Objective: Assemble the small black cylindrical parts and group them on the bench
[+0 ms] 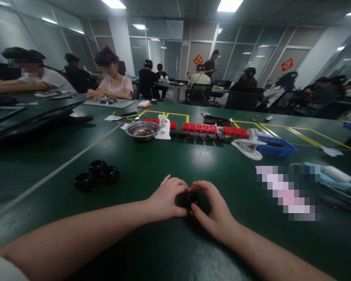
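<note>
A: Where's the black ring [193, 198]?
B: Between both hands, at the green table [240, 183]. Can't tell if it touches the top.
A: Fingers?
B: Left hand [168, 197] and right hand [218, 208] pinch it from either side, forefingers far, thumbs near.
A: Around it?
B: Three loose rings [110, 174] off left, metal bowl [131, 133] beyond, white clip [163, 130] just beside bowl.

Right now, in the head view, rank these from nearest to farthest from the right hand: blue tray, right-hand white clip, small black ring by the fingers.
From the right hand:
1. Small black ring: by its thumb tip.
2. White clip: ahead, rightward.
3. Blue tray: right of the clip.
</note>
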Available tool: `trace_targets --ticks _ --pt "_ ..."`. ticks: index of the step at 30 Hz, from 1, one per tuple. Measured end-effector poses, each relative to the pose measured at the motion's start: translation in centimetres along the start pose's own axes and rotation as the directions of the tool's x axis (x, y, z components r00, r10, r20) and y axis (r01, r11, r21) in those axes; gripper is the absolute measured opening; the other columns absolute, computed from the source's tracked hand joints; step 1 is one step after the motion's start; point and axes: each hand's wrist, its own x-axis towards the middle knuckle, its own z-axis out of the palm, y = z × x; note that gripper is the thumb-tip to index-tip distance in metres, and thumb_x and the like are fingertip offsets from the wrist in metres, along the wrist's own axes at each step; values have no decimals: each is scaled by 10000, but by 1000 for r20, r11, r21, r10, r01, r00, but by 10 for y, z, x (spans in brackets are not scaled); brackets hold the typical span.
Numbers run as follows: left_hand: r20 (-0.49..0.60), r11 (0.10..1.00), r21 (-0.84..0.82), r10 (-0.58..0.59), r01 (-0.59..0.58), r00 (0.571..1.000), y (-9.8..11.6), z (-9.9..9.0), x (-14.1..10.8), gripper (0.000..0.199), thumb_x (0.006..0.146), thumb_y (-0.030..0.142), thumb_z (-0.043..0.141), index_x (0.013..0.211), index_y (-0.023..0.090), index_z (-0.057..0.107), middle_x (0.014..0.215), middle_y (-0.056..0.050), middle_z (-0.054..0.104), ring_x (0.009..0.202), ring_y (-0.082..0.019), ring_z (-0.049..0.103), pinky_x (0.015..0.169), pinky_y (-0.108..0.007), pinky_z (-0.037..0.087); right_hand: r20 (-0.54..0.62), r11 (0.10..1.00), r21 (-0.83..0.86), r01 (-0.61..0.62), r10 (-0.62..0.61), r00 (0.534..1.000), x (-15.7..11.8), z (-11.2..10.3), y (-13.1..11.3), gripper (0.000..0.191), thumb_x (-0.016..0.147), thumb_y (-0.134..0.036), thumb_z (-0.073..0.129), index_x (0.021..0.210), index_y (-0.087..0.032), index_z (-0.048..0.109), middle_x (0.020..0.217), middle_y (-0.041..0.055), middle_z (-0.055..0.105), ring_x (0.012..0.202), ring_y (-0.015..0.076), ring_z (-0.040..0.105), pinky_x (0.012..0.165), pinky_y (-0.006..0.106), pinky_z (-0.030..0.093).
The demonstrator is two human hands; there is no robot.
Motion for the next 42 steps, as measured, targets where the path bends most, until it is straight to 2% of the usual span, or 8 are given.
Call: trace_targets --ticks 4,9,16,23,28,31,35,42 --pt "-2 1000 1 0 0 1000 0 0 0 342 601 343 691 884 203 559 1031 -29 544 1037 -229 462 1016 -521 131 3 999 -31 31 -30 1000 0 -2 0 529 690 -159 512 1184 -191 324 1146 108 466 1088 262 433 952 493 315" --pt "4 1000 3 5 -5 1000 -1 1 0 308 604 335 686 857 209 562 1022 -20 550 1037 -224 459 1013 -522 133 -57 995 -75 -71 67 996 1 2 2 467 704 -253 583 1117 -197 370 988 92 531 939 255 519 820 465 425" --pt "-9 1000 15 3 -2 1000 -2 2 0 376 607 376 688 917 211 554 1042 -38 545 1043 -231 458 1013 -528 140 33 997 23 70 -71 997 0 -1 1 529 698 -143 477 1196 -210 313 1153 93 487 1096 250 453 981 500 278" --pt "1 1000 13 3 -3 1000 -1 0 0 321 598 333 695 863 211 561 1025 -24 549 1036 -227 461 1012 -525 142 -62 997 -18 -77 76 995 2 3 3 451 705 -242 578 1110 -213 379 988 84 544 946 246 532 838 455 422" --pt "-2 1000 18 3 -3 1000 0 1 -1 401 607 346 690 958 211 551 1044 -35 541 1047 -228 455 1015 -521 136 36 995 98 -14 10 999 0 2 3 508 709 -131 465 1185 -229 313 1066 79 551 1030 235 515 919 477 358" --pt "1 1000 17 0 0 1000 0 0 -1 351 602 352 694 891 206 561 1047 -32 541 1055 -229 450 1017 -521 130 -3 999 55 -3 3 1000 1 0 3 522 698 -162 511 1185 -213 331 1125 99 506 1059 251 482 921 472 356" --pt "6 1000 12 6 -6 1000 -1 0 0 314 610 352 686 859 213 555 1021 -20 549 1039 -221 459 1014 -528 131 -82 998 -7 -65 64 995 1 1 4 450 686 -238 602 1089 -211 402 980 81 539 930 243 529 812 433 437" --pt "-13 1000 26 15 -14 1000 -3 3 0 389 608 366 687 936 217 541 1047 -34 540 1043 -225 458 1011 -533 135 16 993 114 21 -23 1000 0 1 2 465 715 -122 465 1155 -217 349 1078 81 518 1021 222 501 882 421 405"
